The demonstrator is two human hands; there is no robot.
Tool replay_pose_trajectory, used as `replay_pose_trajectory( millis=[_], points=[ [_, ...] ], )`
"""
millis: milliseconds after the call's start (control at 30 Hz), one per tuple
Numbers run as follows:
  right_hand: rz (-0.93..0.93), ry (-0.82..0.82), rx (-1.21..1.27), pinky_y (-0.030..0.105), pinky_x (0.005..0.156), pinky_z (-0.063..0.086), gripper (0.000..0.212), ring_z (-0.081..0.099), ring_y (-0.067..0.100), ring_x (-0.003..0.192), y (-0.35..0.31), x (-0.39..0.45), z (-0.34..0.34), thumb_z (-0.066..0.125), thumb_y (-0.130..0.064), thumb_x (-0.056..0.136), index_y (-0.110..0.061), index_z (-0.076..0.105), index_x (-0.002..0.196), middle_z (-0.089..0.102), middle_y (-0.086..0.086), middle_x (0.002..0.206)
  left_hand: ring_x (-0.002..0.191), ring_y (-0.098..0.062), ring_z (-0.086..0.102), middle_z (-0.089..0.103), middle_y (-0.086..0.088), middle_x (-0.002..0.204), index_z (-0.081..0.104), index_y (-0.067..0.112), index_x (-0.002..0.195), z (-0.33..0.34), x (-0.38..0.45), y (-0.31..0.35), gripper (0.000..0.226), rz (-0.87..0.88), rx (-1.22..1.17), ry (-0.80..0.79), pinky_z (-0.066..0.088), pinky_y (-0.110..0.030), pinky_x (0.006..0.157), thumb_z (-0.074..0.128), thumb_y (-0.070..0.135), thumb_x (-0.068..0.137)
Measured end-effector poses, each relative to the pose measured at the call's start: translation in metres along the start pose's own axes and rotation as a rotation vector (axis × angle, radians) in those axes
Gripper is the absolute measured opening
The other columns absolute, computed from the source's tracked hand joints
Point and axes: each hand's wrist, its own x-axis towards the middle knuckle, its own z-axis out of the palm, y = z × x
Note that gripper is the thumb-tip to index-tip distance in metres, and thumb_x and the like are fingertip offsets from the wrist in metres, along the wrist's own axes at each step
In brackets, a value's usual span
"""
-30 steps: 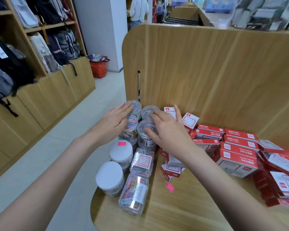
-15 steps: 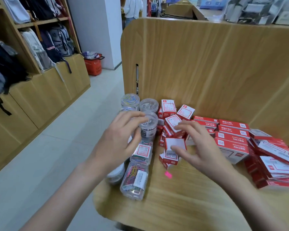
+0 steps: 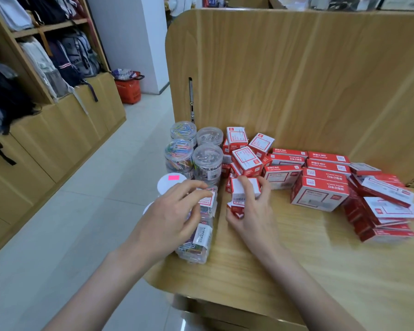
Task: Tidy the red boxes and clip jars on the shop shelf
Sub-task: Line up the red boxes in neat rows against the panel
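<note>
right hand [image 3: 251, 211] grips a small red box [image 3: 244, 191] at frame centre; left hand [image 3: 175, 216], fingers loose, hovers over the lying clip jar [image 3: 202, 225] just left.

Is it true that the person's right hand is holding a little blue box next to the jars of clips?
Not quite. In the head view the right hand holds a little red and white box, not a blue one, next to the jars of clips.

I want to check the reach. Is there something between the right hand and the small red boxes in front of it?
Nothing visible. The right hand already grips a small red and white box at the near edge of the loose pile; its fingers curl over the top. The clip jars stand to the left, beside the left hand.
</note>
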Motion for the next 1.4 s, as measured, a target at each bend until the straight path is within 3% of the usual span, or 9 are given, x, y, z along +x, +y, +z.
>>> replay_pose_trajectory(
  millis=[133,333,433,500,633,833,1000,1133,1400],
  points=[
    [-0.029,-0.025,0.077,0.031,0.091,0.045,0.075,0.051,0.031,0.108,0.011,-0.007,-0.008,0.072,-0.017,0.065,-0.036,0.031,0.125,0.023,0.006,0.132,0.097,-0.013,0.055,0.059,-0.001,0.112,0.062,0.012,0.106,0.002,-0.001,0.002,0.029,0.009,-0.026,0.016,0.044,-0.029,0.073,0.040,0.015,0.086],
    [-0.077,-0.114,0.058,0.011,0.079,0.036,0.070,0.051,0.016,0.098,0.035,-0.039,-0.052,0.077,-0.026,0.068,-0.038,0.033,0.121,0.027,0.001,0.129,0.095,-0.012,0.054,0.059,-0.003,0.112,0.063,0.011,0.107,0.019,0.010,0.010,0.033,0.017,-0.076,-0.002,0.042,-0.021,0.079,0.039,0.018,0.085],
    [-0.126,-0.148,0.068,0.011,0.092,0.032,0.066,0.038,0.001,0.114,0.035,-0.038,-0.077,0.069,-0.050,0.067,-0.036,0.034,0.122,0.026,0.001,0.134,0.101,-0.009,0.051,0.056,-0.002,0.117,0.062,0.011,0.113,0.025,0.021,0.015,0.038,-0.009,-0.074,-0.003,0.037,-0.014,0.084,0.038,0.021,0.085],
    [-0.154,-0.047,0.185,0.008,0.100,0.025,0.055,0.031,-0.007,0.120,0.033,-0.020,-0.093,0.061,-0.048,0.073,-0.029,0.042,0.121,0.031,0.001,0.130,0.107,-0.009,0.051,0.054,0.000,0.122,0.059,0.012,0.118,0.029,0.030,0.019,0.043,-0.033,-0.068,0.008,0.039,-0.015,0.084,0.036,0.023,0.084],
    [-0.179,-0.004,0.141,0.003,0.095,0.024,0.045,0.043,0.009,0.112,0.037,0.049,-0.103,0.066,-0.027,0.079,-0.016,0.049,0.120,0.042,0.001,0.115,0.115,-0.017,0.049,0.052,-0.004,0.126,0.054,0.011,0.124,0.039,0.052,0.029,0.048,-0.062,0.027,0.056,0.045,-0.028,0.089,0.037,0.025,0.081],
    [-0.126,-0.270,-0.012,0.044,0.094,0.041,0.058,0.053,0.032,0.106,0.048,0.106,-0.074,0.069,-0.022,0.076,-0.016,0.045,0.129,0.047,0.012,0.111,0.109,-0.031,0.054,0.056,-0.015,0.123,0.055,0.008,0.120,0.062,0.093,0.032,0.051,-0.051,0.316,0.031,0.030,-0.034,0.096,0.047,0.035,0.079],
    [-0.150,-0.189,-0.045,0.040,0.094,0.034,0.053,0.051,0.027,0.104,0.054,0.108,-0.065,0.068,-0.028,0.074,-0.021,0.048,0.122,0.051,0.005,0.103,0.100,-0.036,0.058,0.057,-0.021,0.118,0.060,0.004,0.113,0.071,0.103,0.027,0.060,-0.070,0.423,0.032,0.029,-0.038,0.092,0.082,0.025,0.061],
    [-0.161,-0.151,-0.014,0.034,0.095,0.027,0.047,0.050,0.027,0.102,0.057,0.108,-0.061,0.069,-0.028,0.073,-0.022,0.050,0.116,0.051,0.000,0.101,0.106,-0.027,0.049,0.060,-0.016,0.114,0.060,0.005,0.114,0.072,0.098,0.025,0.065,-0.055,0.371,0.026,0.049,-0.037,0.083,0.085,0.016,0.055],
    [-0.212,-0.094,0.072,0.034,0.091,0.036,0.048,0.054,0.024,0.099,0.059,0.109,-0.058,0.072,-0.016,0.070,-0.020,0.053,0.114,0.047,0.001,0.110,0.115,-0.032,0.049,0.054,-0.017,0.125,0.047,0.015,0.121,0.073,0.085,0.022,0.066,-0.054,0.242,0.019,0.051,-0.043,0.084,0.080,0.011,0.064]
  ],
)
